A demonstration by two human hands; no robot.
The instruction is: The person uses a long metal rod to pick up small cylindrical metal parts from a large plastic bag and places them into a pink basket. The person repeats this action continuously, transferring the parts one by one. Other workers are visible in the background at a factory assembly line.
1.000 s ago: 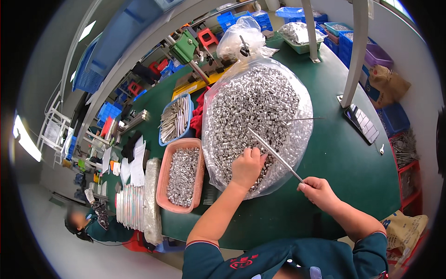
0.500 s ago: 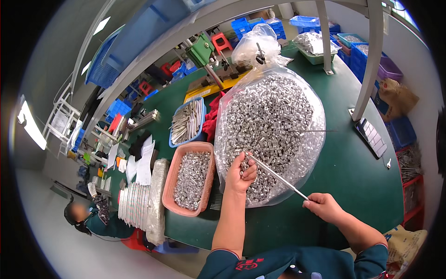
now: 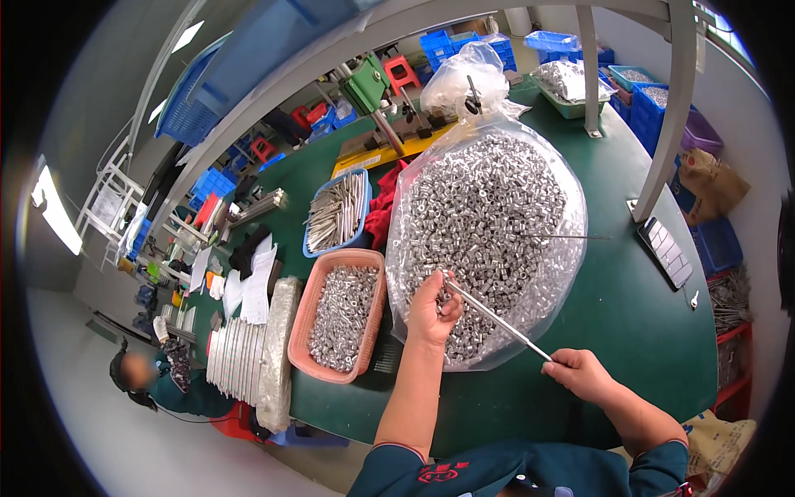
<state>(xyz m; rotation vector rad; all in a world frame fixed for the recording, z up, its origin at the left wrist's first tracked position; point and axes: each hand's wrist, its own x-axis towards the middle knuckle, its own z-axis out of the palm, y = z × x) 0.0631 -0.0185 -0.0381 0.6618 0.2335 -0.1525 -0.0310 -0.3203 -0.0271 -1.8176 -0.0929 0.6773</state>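
A thin silver metal rod (image 3: 501, 321) slants across the front of a clear plastic bag (image 3: 573, 277) heaped with short, hollow metal sleeves (image 3: 489, 199). My right hand (image 3: 582, 374) grips the rod's near end between thumb and fingers, over the green table. At the far end, my left hand (image 3: 434, 313) is closed, thumb and forefinger pinching a small metal sleeve against the rod's tip. Whether the sleeve sits around the rod, and whether more lie in the curled fingers, I cannot tell. Another thin rod (image 3: 571, 237) lies across the heap's right side.
Left of the bag stand a pink basket (image 3: 296, 352) of small metal parts and a blue tray (image 3: 366, 203) of metal rods. A phone (image 3: 665, 253) and a key lie right. Behind are a green press (image 3: 364, 85) and shelf posts (image 3: 669, 108). A person sits far left.
The whole view has shifted slightly. My hands and the rod keep nearly the same pose, with the left fingers still at the rod's far tip.
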